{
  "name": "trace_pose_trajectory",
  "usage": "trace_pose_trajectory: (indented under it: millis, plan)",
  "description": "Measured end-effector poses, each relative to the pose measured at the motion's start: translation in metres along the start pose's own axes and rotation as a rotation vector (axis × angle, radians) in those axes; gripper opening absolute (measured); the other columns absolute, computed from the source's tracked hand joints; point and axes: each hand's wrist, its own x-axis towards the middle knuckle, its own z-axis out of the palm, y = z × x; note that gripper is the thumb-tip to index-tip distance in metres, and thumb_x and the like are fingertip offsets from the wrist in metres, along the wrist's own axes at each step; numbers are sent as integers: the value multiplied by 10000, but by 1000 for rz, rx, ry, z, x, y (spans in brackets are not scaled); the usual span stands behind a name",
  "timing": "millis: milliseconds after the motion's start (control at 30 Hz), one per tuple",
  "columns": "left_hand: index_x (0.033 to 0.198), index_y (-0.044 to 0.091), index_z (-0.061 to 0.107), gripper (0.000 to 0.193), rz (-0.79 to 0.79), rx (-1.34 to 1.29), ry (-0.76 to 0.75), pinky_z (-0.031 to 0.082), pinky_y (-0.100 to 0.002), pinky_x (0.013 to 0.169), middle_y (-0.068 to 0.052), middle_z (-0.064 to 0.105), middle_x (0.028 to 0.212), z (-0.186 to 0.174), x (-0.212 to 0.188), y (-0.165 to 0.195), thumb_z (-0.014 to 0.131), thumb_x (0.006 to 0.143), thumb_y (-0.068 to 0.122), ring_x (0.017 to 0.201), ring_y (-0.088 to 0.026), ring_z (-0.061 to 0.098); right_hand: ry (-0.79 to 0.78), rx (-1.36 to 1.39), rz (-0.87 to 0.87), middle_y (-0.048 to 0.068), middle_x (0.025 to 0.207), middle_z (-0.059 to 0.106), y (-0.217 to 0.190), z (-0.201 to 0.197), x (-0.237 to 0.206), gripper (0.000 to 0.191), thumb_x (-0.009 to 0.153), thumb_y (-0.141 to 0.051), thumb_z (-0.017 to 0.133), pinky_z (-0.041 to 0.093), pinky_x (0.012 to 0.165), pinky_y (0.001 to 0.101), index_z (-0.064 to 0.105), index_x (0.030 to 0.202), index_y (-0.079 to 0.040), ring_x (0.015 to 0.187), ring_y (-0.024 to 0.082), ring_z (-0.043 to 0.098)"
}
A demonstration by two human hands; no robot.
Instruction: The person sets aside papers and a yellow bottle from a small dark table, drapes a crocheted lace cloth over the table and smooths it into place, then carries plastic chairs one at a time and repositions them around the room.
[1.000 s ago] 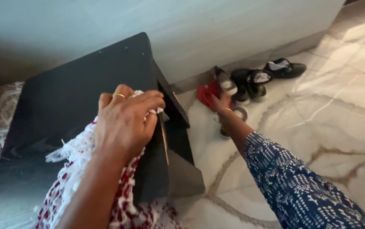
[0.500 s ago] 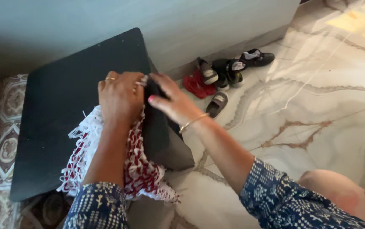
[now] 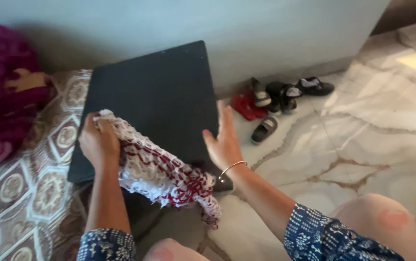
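A black box-like case [image 3: 154, 96] with a flat top stands on the floor against the wall. My left hand [image 3: 99, 142] grips one end of a red and white crocheted cloth [image 3: 162, 176] over the case's near left part; the cloth trails down toward the front right corner. My right hand [image 3: 225, 140], with a thin bangle on the wrist, has its fingers spread and presses flat against the case's right edge. It holds nothing.
Several sandals and a red shoe [image 3: 246, 105] lie by the wall to the right of the case. A patterned mat [image 3: 19, 193] covers the floor at left, with a purple bundle [image 3: 2, 92] on it. Marble floor [image 3: 362, 140] spreads right. My knee [image 3: 379, 222] shows below.
The cloth has been pulled left off the case's right corner, my left hand moving with it. My right hand left the cloth and now rests flat on the case's right edge.
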Motion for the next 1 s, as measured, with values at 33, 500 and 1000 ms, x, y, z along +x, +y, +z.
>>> trace_pose_trajectory:
  millis: [33,500,1000]
  plan:
    - [1146,55,744,350,-23,24,-1,510,-577,792,-259,719,971,0,-3,-10,494,1005,256,877,-489,671,3,38,-11,305,1632,281,4,3,3,893,910,-69,725,332,1191,460,195,1625,-141,1509,452,313]
    - [1176,158,732,326,3,32,119,538,-536,718,-184,741,966,20,-61,-16,583,922,296,849,-417,690,38,393,114,161,1536,540,56,12,63,759,818,114,657,417,1144,366,483,1526,-101,1425,278,507]
    - [1090,203,749,290,-72,0,59,554,-504,713,-94,762,962,8,-42,16,544,905,294,885,-347,717,155,170,108,153,1418,638,38,13,63,612,848,-39,710,436,1073,323,547,1437,-64,1303,223,594]
